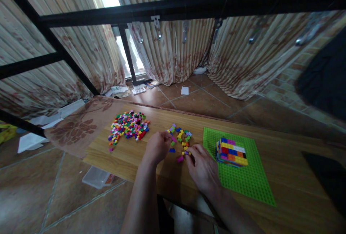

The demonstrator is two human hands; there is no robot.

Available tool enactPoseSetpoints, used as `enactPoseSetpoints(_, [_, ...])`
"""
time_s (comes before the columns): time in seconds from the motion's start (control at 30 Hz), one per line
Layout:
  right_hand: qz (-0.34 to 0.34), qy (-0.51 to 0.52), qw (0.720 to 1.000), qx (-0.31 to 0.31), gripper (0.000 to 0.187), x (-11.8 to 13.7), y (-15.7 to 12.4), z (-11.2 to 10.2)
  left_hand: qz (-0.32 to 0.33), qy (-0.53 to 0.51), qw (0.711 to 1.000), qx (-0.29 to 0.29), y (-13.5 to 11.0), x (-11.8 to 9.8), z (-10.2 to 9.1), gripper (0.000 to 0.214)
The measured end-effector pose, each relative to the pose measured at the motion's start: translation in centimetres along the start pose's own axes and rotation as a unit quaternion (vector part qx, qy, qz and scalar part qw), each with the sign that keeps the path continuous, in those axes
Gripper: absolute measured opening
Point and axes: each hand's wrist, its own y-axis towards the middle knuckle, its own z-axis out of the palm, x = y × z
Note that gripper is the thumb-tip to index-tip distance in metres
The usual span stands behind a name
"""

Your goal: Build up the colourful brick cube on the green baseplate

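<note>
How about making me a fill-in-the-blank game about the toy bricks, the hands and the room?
1. The flat board under the brick stack is coloured ____.
2. The big pile of loose bricks lies on the wooden table, to the ____ of the board.
3. The hand nearer the board is the person's ____ one.
4. Long cloth ____ hang beyond the table.

Missing words: green; left; right; curtains.

Left hand (158, 148) and right hand (203, 167), loose bricks (180, 136), green baseplate (252, 178)
</note>
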Motion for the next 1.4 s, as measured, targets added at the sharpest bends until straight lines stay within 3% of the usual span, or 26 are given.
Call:
enactPoseSetpoints(0.23, [-0.005, -0.016, 1.0, 0.005, 0.014, 0.4, 0.1, -0.1, 0.096, 0.027, 0.993, -0.062, 1.4, -2.6, 2.8, 0.029])
enactPoseSetpoints(0.43, [-0.012, 0.0, 1.0, -0.003, 0.015, 0.3, 0.2, -0.4, 0.114, 0.081, 0.989, -0.044, 1.8, -3.8, 4.9, 0.025])
enactPoseSetpoints(0.63, [0.019, 0.092, 0.995, -0.039, 0.015, 0.1, 0.2, -1.5, 0.085, 0.067, 0.993, -0.049, 2.1, -3.5, 4.2, 0.021])
enactPoseSetpoints(0.87, [0.048, 0.207, 0.971, -0.108, 0.015, -0.6, 0.0, -3.3, 0.077, -0.122, 0.989, -0.017, 1.9, -3.6, 2.8, 0.015])
enactPoseSetpoints(0.97, [0.054, 0.219, 0.963, -0.15, 0.017, -1.1, -0.1, -4.1, 0.064, -0.28, 0.957, 0.03, 1.2, -4.7, 3.3, 0.011])
enactPoseSetpoints(1.1, [0.048, 0.2, 0.959, -0.192, 0.019, -1.7, -0.4, -5.5, -0.011, -0.456, 0.884, 0.102, -0.1, -6.3, 4.3, 0.012])
enactPoseSetpoints(1.27, [0.051, 0.158, 0.966, -0.199, 0.018, -3.1, -0.7, -7.4, -0.053, -0.527, 0.825, 0.197, -1.1, -7.4, 4.5, 0.016])
enactPoseSetpoints(1.4, [0.088, 0.141, 0.965, -0.203, 0.018, -5.2, -0.7, -8.9, -0.076, -0.525, 0.821, 0.21, -1.2, -7.6, 4.7, 0.015])
